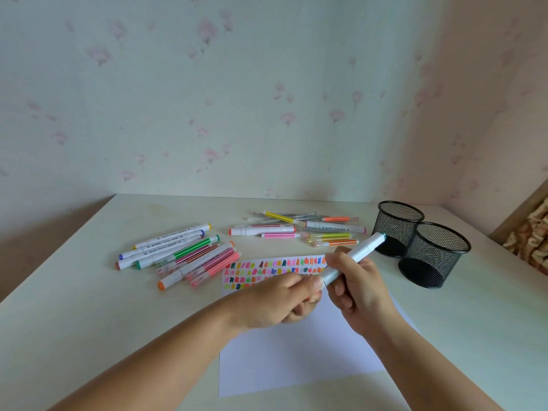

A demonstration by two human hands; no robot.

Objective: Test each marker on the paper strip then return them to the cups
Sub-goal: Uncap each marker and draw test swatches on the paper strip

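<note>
My right hand grips a white marker with a teal end, tilted up toward the right above the paper. My left hand pinches the marker's lower end, where the cap is; the tip itself is hidden by my fingers. Beneath both hands lies a white paper sheet, its top strip filled with rows of colored test swatches. Two black mesh cups stand at the right, both without markers inside.
One pile of markers lies left of the paper, another pile lies behind it. The table meets flowered walls at the back and right. A wooden shelf edge shows at far right.
</note>
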